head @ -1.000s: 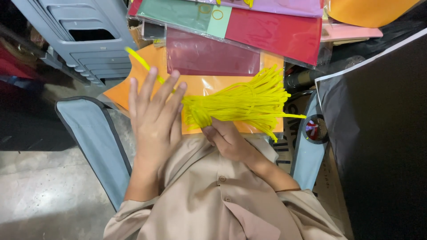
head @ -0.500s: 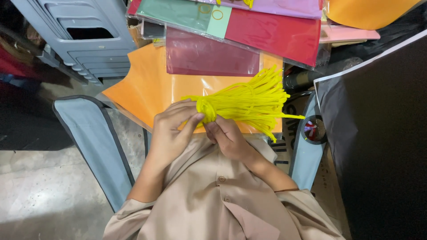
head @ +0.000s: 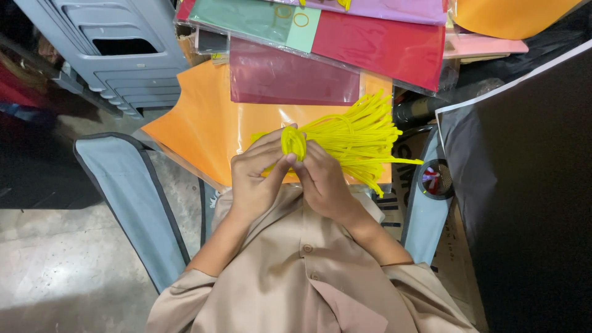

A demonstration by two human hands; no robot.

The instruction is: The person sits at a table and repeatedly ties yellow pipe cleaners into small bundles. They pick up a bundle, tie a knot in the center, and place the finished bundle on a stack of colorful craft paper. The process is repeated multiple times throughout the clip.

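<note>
A bundle of thin yellow strands [head: 351, 139] fans out to the right over an orange sheet [head: 203, 123] in a clear sleeve. Both hands pinch the bundle's gathered left end, where the strands curl into a tight yellow knot. My left hand [head: 259, 179] grips it from the left, fingers bent around the knot. My right hand [head: 324, 182] holds it from the right, thumb against the strands. My beige sleeves and shirt fill the lower middle.
Coloured sheets in clear sleeves, dark red [head: 290, 77], bright red [head: 382, 49] and green [head: 253, 18], lie stacked at the top. Grey plastic stools [head: 117, 43] stand top left. A black board [head: 524, 185] sits right. A blue-grey chair arm [head: 132, 197] rises left, above concrete floor [head: 61, 277].
My left hand, open and raised with a loose yellow strand a second ago, came down and closed on the bundle's end. Both hands now sit closer together around the knot.
</note>
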